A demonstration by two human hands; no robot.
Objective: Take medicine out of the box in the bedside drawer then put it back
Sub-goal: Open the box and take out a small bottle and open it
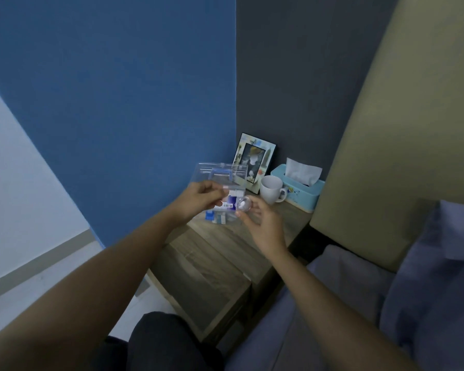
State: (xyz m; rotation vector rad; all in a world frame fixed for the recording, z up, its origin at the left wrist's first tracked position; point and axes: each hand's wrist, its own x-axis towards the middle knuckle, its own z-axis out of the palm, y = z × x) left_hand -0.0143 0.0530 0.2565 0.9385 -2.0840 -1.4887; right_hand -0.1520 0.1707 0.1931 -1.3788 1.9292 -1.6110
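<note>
A clear plastic medicine box [212, 174] with a blue handle on its raised lid stands on the wooden bedside table [220, 253]. Blue and white packets [217, 218] lie inside it. Just above the box, a small medicine bottle [231, 204] with a blue and white label is held sideways between both hands. My left hand [198, 196] grips the bottle's body. The fingertips of my right hand [263, 223] pinch its round clear end [243, 204]. Whether that end is a cap coming off cannot be told.
A white mug [271, 188], a light blue tissue box [302, 192] and a photo frame [255, 160] stand at the back of the table. The bed with blue-grey bedding [359, 295] and a tan headboard [391, 156] is on the right, a blue wall on the left.
</note>
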